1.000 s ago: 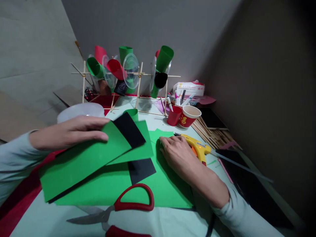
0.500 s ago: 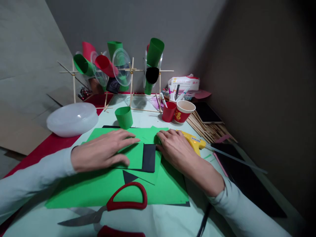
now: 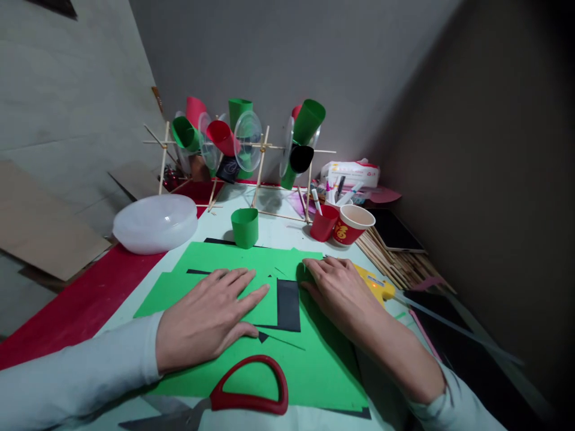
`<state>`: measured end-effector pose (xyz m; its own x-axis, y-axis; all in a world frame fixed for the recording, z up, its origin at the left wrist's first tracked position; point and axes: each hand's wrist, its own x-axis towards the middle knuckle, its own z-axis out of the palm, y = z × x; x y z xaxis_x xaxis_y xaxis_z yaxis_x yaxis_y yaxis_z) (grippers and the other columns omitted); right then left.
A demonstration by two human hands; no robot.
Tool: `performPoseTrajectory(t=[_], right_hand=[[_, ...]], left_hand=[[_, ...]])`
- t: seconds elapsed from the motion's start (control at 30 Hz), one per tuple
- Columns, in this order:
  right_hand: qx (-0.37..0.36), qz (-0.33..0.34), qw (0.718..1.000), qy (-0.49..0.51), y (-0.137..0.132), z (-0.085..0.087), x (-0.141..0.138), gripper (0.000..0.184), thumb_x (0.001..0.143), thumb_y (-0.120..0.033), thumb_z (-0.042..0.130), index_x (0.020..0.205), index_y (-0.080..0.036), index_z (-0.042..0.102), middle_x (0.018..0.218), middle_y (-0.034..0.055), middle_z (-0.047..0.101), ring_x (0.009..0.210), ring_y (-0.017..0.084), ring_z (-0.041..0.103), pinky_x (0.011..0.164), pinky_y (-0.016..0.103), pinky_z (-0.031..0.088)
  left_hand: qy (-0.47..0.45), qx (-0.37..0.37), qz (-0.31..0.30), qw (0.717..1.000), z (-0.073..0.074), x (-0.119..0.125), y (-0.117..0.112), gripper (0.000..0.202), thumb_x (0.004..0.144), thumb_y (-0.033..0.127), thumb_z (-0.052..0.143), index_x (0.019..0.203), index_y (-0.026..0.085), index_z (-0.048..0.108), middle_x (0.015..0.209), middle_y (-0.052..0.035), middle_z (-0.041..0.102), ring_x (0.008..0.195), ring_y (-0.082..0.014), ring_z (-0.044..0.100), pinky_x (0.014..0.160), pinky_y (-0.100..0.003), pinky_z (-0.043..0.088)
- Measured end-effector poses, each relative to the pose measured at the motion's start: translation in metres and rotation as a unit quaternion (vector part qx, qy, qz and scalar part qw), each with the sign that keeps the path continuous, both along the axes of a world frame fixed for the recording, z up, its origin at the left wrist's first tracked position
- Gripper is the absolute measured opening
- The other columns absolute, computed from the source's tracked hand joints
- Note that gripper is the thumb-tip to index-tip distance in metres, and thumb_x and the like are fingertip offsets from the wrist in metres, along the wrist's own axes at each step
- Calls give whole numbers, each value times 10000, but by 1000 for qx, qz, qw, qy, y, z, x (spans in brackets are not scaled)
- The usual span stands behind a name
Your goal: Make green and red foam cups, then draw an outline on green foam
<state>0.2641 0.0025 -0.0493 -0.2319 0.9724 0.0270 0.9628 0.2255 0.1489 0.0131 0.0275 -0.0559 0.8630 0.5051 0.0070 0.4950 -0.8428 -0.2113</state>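
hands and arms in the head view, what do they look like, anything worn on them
The left sleeve and right sleeve are long, plain, pale grey-blue, ending at the wrists. The left hand and right hand are bare: no gloves, rings or watch show.

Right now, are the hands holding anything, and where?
Nothing is gripped. The left hand and right hand lie flat, palms down, on the green paper.

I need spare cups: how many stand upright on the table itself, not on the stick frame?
3: a green paper cup beyond the green sheets, a small red cup to its right, a printed paper cup beside that.
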Motion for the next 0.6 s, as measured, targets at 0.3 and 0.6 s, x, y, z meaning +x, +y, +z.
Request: performPoseTrajectory(t=[0.3, 0.6], right_hand=[[-12, -27, 999, 18, 1, -1, -2, 186, 985, -270, 590, 1108, -150, 658, 1128, 120, 731, 1068, 347, 650, 880, 472, 473], [21, -50, 998, 41, 2, -7, -1, 388, 997, -337, 556, 1308, -107, 584, 1284, 179, 656, 1110, 357, 613, 892, 489, 483]], left_hand=[[-53, 105, -58, 991, -18, -4, 3, 516, 1045, 506, 296, 1452, 266, 506, 1483, -136, 538, 1258, -367, 625, 880, -531, 600], [-63, -34, -56, 996, -14, -6, 13, 460, 1008, 483, 464, 1466, 450, 438, 1548, -88, 486, 1311, -375, 579, 931, -617, 572]])
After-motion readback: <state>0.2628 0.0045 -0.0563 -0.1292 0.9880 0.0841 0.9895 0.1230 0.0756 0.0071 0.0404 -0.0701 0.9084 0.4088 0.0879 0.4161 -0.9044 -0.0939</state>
